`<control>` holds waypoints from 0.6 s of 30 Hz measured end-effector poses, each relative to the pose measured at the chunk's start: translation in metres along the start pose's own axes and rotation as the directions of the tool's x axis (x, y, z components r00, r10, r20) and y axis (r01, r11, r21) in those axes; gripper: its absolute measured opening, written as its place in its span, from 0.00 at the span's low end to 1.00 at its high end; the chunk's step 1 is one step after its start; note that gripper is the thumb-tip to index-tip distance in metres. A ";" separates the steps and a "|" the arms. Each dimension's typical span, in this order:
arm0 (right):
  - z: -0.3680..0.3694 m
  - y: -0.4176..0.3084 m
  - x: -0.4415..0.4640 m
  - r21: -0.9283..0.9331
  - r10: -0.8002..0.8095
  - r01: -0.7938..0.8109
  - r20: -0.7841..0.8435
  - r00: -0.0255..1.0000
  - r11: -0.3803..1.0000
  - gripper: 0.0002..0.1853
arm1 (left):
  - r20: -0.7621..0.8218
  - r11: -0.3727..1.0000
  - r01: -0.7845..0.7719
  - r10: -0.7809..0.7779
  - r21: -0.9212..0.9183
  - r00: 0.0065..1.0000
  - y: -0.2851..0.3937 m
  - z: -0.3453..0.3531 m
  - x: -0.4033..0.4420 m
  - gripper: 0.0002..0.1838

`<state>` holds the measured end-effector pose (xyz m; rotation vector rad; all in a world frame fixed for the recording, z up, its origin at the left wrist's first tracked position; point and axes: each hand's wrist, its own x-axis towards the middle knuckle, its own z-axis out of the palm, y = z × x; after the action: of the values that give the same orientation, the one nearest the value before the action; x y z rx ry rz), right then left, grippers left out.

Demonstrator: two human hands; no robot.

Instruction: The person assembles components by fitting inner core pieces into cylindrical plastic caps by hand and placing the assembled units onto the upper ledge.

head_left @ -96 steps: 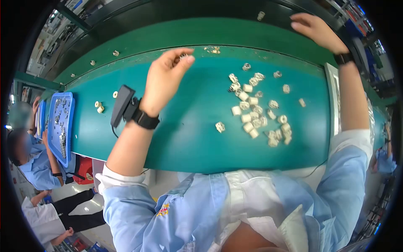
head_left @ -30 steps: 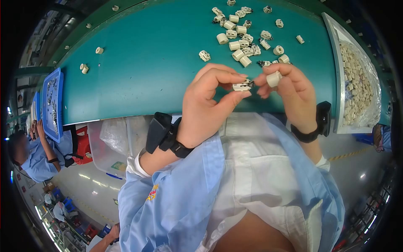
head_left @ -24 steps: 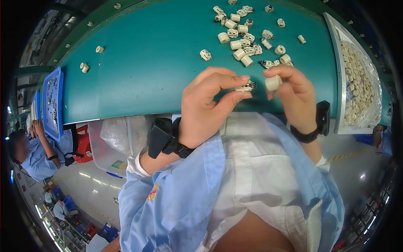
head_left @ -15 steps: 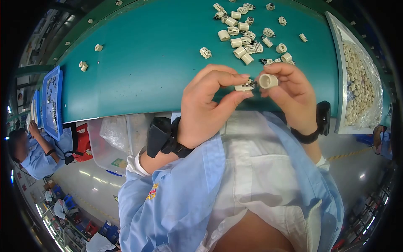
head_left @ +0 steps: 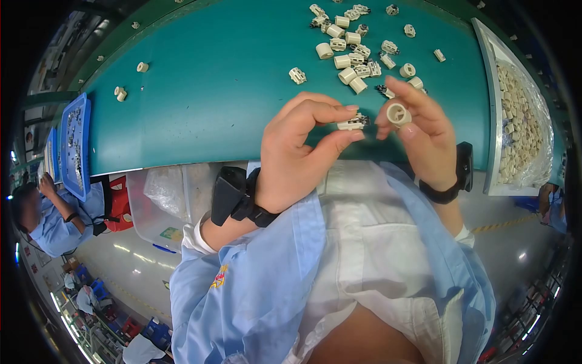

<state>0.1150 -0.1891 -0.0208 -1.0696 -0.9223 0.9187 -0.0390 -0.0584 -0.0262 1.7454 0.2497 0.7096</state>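
The left hand pinches one white connector insert between thumb and fingertips, its dark pins facing right. Just beside it, not touching, the right hand grips one hollow cream cap, some fingertips hidden behind it. Three caps lie at the left of the green mat. The loose pile overlaps and runs near the top edge, so an exact count is impossible; the parts in the one right-hand box are too many to count.

light-blue jacket | white cuffs | red-yellow emblem | black wristbands | white front
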 end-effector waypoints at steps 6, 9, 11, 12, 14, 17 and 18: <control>0.004 0.002 0.003 0.086 0.021 -0.019 -0.022 1.000 0.996 0.13 | 0.001 0.999 0.018 -0.018 -0.039 1.000 0.001 0.000 -0.001 0.14; 0.000 0.009 0.003 0.127 -0.020 0.021 -0.014 1.000 0.992 0.13 | 0.001 0.999 0.022 -0.022 -0.042 1.000 0.000 0.000 -0.002 0.14; -0.002 0.012 0.003 0.137 -0.045 0.047 -0.019 0.999 0.989 0.13 | 0.003 0.999 0.029 -0.029 -0.040 1.000 0.000 0.001 -0.002 0.14; -0.003 0.013 0.004 0.146 -0.065 0.067 -0.022 0.998 0.987 0.13 | 0.005 0.999 0.030 -0.030 -0.036 1.000 0.000 0.000 -0.003 0.14; -0.002 0.012 0.005 0.155 -0.053 0.060 -0.046 0.998 0.986 0.14 | 0.007 0.999 0.026 -0.026 -0.028 1.000 0.000 0.000 -0.003 0.14; 0.010 0.003 0.004 0.161 0.046 -0.028 -0.108 0.993 0.986 0.14 | 0.008 1.000 0.009 -0.009 -0.020 1.000 -0.001 0.000 -0.003 0.14; 0.013 0.001 0.004 0.167 0.080 -0.058 -0.130 0.988 0.984 0.14 | 0.007 1.000 0.003 -0.003 -0.020 1.000 -0.002 0.000 -0.003 0.14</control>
<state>0.1042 -0.1814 -0.0185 -1.0151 -0.6887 0.9496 -0.0415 -0.0593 -0.0289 1.7279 0.2400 0.7014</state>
